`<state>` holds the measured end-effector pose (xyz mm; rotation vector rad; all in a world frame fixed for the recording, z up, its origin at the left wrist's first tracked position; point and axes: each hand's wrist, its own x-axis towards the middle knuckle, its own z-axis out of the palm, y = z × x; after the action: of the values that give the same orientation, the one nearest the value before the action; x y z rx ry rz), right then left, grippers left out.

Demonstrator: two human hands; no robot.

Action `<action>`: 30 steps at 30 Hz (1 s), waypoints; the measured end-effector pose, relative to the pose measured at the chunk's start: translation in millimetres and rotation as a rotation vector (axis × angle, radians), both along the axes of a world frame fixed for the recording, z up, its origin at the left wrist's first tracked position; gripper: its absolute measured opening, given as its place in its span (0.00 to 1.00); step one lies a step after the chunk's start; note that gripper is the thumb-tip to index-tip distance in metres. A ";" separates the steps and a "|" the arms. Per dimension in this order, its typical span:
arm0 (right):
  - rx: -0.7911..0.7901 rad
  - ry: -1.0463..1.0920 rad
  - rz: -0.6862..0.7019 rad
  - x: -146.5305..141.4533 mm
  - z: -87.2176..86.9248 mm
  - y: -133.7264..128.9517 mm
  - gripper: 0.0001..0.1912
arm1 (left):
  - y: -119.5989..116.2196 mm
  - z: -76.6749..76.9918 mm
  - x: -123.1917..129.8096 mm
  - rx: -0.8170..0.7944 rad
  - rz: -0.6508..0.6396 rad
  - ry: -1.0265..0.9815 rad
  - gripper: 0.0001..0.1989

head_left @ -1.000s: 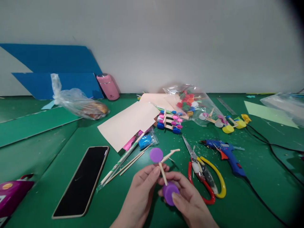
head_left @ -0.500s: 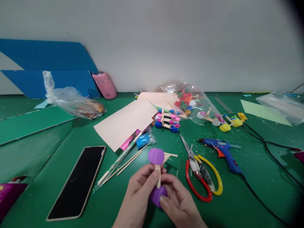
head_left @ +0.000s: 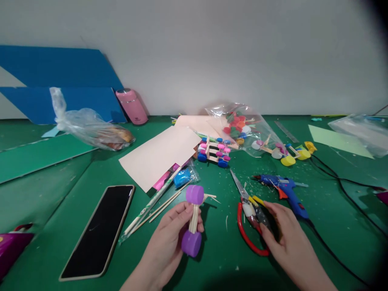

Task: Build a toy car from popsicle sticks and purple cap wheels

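Note:
My left hand point(head_left: 169, 236) is closed round a small bundle of wooden sticks point(head_left: 195, 218), with purple bottle caps point(head_left: 195, 195) at its upper end and more purple caps point(head_left: 191, 243) at the lower end. Thin sticks jut out to the right of the upper caps. Over the scissors point(head_left: 247, 202) is my right hand point(head_left: 280, 228), thumb and fingers round the yellow handle, most of which they hide. The scissors' red handle shows to the left, and their blades point away from me on the green table.
A phone point(head_left: 98, 232) lies at left beside wooden sticks point(head_left: 165, 206) and beige card point(head_left: 160, 155). A blue glue gun point(head_left: 281, 184) with a trailing cord is at right. Behind stand small cap-and-stick models point(head_left: 214, 151), a bag of caps point(head_left: 239, 125) and a pink bottle point(head_left: 132, 107).
My right hand has let go of the purple cap piece and moved right onto the scissors. My left hand keeps the piece, which has shifted slightly left.

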<state>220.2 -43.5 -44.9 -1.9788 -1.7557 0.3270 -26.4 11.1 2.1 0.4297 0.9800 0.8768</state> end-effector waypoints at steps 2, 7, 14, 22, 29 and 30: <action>-0.098 -0.048 0.018 4.0 1.1 1.6 0.20 | 0.9 -1.4 -0.1 -0.006 -0.003 -0.035 0.06; -0.283 -0.135 0.053 0.1 14.7 12.6 0.23 | -1.2 -4.4 0.2 0.064 -0.004 -0.050 0.05; -0.298 -0.268 0.071 -5.8 24.5 17.3 0.24 | -5.5 -1.3 -2.2 0.158 0.067 0.072 0.07; -0.265 -0.262 0.069 -8.4 23.2 19.3 0.21 | -7.8 -2.5 -5.8 0.133 0.121 0.051 0.09; -0.331 -0.231 -0.005 -10.1 27.8 29.1 0.16 | -6.6 1.2 -8.9 0.193 0.071 -0.052 0.06; -0.338 -0.194 -0.018 -7.9 28.8 29.0 0.15 | -5.9 2.7 -8.9 0.189 0.057 -0.094 0.05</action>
<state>212.3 -14.4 -16.1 -2.3283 -1.9015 0.4656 -35.3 5.3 4.8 0.5187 0.8291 1.0366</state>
